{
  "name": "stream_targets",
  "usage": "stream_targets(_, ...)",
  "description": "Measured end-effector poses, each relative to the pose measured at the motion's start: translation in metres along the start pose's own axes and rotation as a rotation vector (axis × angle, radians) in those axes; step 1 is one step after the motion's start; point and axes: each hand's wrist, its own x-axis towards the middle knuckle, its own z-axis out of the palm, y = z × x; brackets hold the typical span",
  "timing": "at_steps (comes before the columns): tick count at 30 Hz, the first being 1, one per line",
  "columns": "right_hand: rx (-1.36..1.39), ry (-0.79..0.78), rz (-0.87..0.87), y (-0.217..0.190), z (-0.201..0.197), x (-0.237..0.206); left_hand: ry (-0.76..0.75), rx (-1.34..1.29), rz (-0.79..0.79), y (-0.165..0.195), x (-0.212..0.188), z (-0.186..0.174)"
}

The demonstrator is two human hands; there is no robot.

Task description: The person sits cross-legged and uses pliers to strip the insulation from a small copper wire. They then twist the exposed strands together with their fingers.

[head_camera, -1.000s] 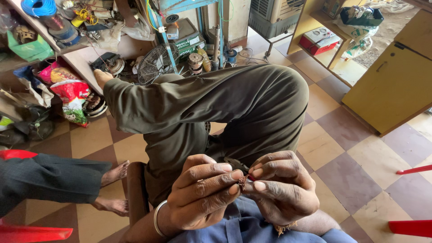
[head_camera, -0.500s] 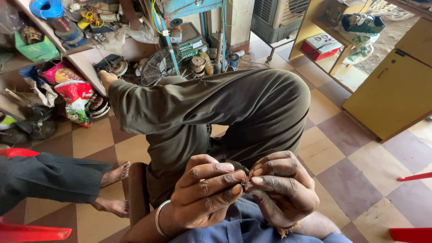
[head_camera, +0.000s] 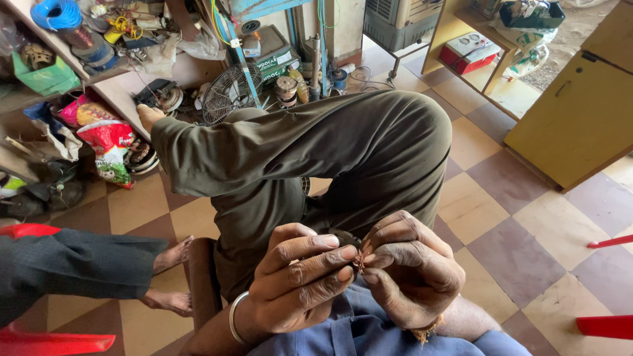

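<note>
Head view: fingers [head_camera: 330, 254] unchanged on copper wire [head_camera: 360, 259]

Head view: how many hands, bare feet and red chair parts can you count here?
Hands: 2, the left hand and right hand, pinching a small dark part with copper strands.
Bare feet: 3, one on the crossed leg, two of another person.
Red chair parts: 4.
Total: 9.
</note>
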Motion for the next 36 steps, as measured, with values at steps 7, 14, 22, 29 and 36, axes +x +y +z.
stream_targets(7,-0.137,0.060,-0.142,0.002,-0.003,0.006,-0.021,-0.020,-0.019,-0.002,0.002,0.007)
stream_targets(14,-0.166,0.040,-0.206,0.006,-0.011,0.005,0.004,-0.048,-0.049,-0.001,0.004,0.015)
stream_targets(22,-0.070,0.061,-0.236,0.013,-0.002,0.001,0.023,-0.027,-0.039,0.000,0.003,0.008)
stream_targets(29,-0.046,0.074,-0.213,0.012,0.001,0.000,0.023,-0.037,-0.039,-0.001,0.000,0.009)
stream_targets(36,-0.125,-0.012,-0.168,0.006,-0.011,0.002,0.032,-0.035,-0.026,-0.001,0.001,0.014)
